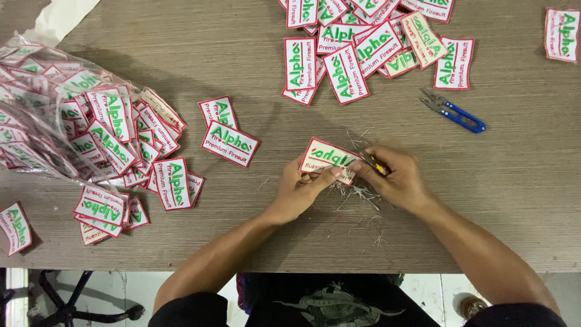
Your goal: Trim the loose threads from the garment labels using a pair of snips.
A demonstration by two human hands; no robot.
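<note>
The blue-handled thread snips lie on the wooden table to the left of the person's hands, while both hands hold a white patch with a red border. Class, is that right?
Not quite. The head view shows the blue-handled thread snips lying to the right of the hands, above them in the picture. The rest holds: left hand and right hand hold the white, red-bordered patch over the wooden table.

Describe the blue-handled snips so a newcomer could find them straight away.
Start at the big heap of patches along the table's far edge. Just right and nearer lie the snips, alone on bare wood beyond the right hand. Only they have blue handles and grey metal blades.
</note>
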